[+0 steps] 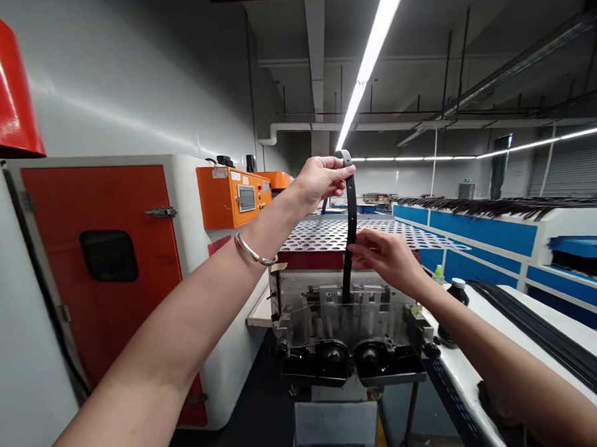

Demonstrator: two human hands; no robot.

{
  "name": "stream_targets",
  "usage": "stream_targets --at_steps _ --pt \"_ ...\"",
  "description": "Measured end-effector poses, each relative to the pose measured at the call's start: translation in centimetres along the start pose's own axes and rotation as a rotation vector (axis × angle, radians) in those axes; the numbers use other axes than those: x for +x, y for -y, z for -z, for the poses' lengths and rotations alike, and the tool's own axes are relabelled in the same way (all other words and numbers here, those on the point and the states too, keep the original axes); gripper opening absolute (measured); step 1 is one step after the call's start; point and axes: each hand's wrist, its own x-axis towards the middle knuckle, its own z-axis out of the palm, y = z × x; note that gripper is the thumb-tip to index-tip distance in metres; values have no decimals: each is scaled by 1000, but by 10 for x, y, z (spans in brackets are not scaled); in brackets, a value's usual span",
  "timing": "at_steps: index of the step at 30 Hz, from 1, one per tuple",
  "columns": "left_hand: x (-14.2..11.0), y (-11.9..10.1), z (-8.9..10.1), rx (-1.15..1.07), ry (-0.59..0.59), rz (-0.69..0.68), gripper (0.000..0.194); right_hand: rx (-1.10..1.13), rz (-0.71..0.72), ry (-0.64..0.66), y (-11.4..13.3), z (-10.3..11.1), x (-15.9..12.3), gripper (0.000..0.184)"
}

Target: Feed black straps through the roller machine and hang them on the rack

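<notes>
A black belt strap (350, 211) with a row of punched holes hangs upright in front of me. Near its top end, my left hand (323, 177) pinches it between thumb and fingers, with the grey tip bending over above. Lower down, my right hand (386, 255) has its fingertips closed on the strap's edge. The strap's lower part runs down into a machine (334, 325) with metal guides, a clear cover and two dark rollers over black trays. How it sits between the guides is hard to make out.
A perforated white conveyor (319, 234) stretches away behind the machine. On the left stand an orange-doored cabinet (112, 293) and an orange control box (232, 197). At right, a white table (512, 299) bears a bundle of black straps (560, 343) and a dark bottle (458, 292).
</notes>
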Motion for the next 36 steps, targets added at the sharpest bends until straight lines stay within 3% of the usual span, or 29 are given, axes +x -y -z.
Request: stream_targets --at_steps 4,9,21,30,36 --pt "-19 12 -7 63 13 -27 7 100 -26 79 -8 -6 -6 25" --pt "-38 23 -13 143 5 -29 6 153 -27 84 -6 -9 -6 20" --pt "-59 47 -11 165 27 -6 8 130 -39 156 -22 -31 -20 22" --pt "-59 50 -16 132 -16 15 10 -33 -38 172 -19 -15 -19 17" --pt "-65 67 -19 271 -8 62 17 -130 -107 268 -26 -9 -33 16"
